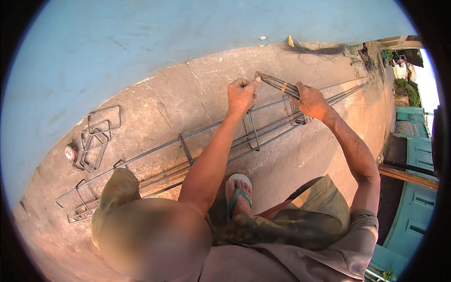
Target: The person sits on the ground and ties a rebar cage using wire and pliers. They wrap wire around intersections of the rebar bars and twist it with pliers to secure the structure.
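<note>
Head cam: sandaled foot (240, 197) on concrete floor (296, 160), near side of rebar cage (186, 150), room to move there. Over cage, R hand (310, 101) wrapped round dark orange-banded piece (277, 83); L hand (241, 95) at its tip, fingertips bunched, can't tell if pinching. Beyond cage's L end: bent stirrups (109, 128), tape measure (70, 152), label print too small; farther past cage, blue wall (188, 28) edging floor.

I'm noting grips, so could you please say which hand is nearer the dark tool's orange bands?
The right hand, gripping the dark tool beside its orange bands; the left hand is at the far end.
</note>
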### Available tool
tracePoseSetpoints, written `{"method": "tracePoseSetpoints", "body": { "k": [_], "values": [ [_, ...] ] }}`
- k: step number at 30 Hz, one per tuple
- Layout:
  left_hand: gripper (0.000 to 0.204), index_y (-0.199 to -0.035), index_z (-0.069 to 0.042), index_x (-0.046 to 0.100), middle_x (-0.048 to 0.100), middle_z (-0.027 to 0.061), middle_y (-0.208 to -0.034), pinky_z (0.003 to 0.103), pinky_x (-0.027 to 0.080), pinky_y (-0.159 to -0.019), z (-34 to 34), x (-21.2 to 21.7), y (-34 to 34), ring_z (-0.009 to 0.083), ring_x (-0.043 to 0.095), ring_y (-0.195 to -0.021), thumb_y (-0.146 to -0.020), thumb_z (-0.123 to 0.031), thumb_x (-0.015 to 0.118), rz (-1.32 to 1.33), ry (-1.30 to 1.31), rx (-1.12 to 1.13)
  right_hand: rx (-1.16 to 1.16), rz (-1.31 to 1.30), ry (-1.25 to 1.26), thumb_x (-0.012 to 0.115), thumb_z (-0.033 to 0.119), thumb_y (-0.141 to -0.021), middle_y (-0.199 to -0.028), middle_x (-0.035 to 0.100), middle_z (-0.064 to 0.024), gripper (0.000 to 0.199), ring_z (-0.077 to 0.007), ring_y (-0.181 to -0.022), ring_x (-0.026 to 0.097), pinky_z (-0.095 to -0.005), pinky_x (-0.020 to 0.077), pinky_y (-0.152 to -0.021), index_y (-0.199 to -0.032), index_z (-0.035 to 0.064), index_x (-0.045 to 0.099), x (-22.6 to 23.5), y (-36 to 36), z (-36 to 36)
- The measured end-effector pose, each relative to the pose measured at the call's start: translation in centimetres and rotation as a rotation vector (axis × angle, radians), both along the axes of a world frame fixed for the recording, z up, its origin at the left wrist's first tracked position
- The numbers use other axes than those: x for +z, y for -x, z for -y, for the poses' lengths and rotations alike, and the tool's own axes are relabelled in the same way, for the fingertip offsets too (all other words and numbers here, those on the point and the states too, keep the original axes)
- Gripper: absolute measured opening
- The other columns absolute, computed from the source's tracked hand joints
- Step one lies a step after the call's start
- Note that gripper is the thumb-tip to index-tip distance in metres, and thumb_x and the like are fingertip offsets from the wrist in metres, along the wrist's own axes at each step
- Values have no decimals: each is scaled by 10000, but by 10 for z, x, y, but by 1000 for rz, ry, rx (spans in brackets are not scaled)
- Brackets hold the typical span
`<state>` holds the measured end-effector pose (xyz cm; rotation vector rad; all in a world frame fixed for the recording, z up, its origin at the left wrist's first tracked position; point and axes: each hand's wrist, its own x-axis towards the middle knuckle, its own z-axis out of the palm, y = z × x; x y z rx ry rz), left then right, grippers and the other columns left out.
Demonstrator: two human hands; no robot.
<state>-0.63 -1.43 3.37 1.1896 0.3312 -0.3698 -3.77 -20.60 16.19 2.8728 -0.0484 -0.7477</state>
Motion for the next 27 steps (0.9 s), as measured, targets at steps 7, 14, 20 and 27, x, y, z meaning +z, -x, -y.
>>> {"method": "tracePoseSetpoints", "body": {
  "k": [7,14,20,27],
  "values": [
    [313,-742,14,640,615,90,-625,276,467,-447,29,1,22,131,611,-536,-919,-241,683,7,-79,-54,408,485,110,758,156,-752,-915,554,-133,402,-327,-865,601,-446,506,-748,-1042,48,500,-37,32,-16],
    [315,-668,-25,562,572,52,-596,287,422,-467,34,-44,19,113,526,-515,-932,-174,644,343,-218,199,477,464,58,748,188,-789,-1165,521,-148,514,-310,-1171,497,-450,387,-1011,-1219,47,504,-50,-1,-4],
    [324,-649,-60,550,532,27,-584,275,352,-461,-1,-3,-7,94,441,-500,-940,-181,628,102,184,235,357,376,-182,700,226,-872,-1410,428,-149,585,-321,-1371,360,-462,261,-1171,-1384,71,462,-37,11,-46],
    [288,-674,-50,601,529,9,-588,255,335,-446,22,38,23,83,440,-518,-931,-173,640,336,218,65,-8,372,-760,572,186,-955,-1176,599,-220,350,-374,-1124,557,-486,452,-920,-1249,-4,557,-32,37,-53]
  ]
}}
